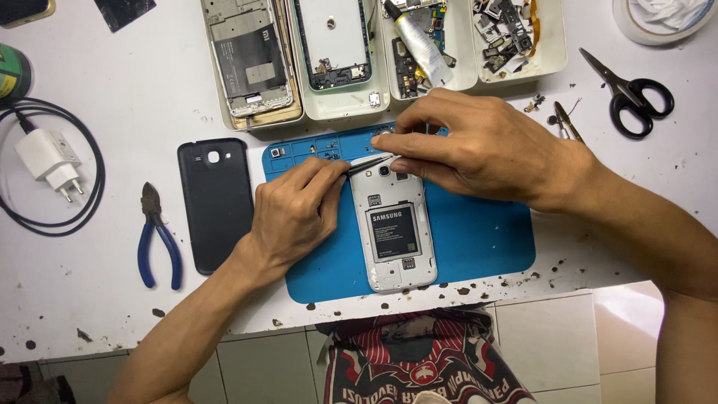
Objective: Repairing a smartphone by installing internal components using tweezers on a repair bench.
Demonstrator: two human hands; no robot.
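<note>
A white phone [392,232] with its back cover off lies face down on a blue work mat [479,239]; its dark battery shows in the middle. My left hand [295,213] grips a thin dark tool [368,164] whose tip reaches the phone's top edge beside the camera. My right hand [479,146] comes in from the right, and its fingers pinch the phone's top end and touch the tool's tip. The phone's black back cover [215,202] lies on the table left of the mat.
Blue-handled pliers [157,239] and a white charger with black cable [48,161] lie at the left. White trays [340,105] with phone frames, a tube and small parts stand at the back. Black scissors [632,93] and tweezers [567,123] lie at the right. The table's front edge runs just below the mat.
</note>
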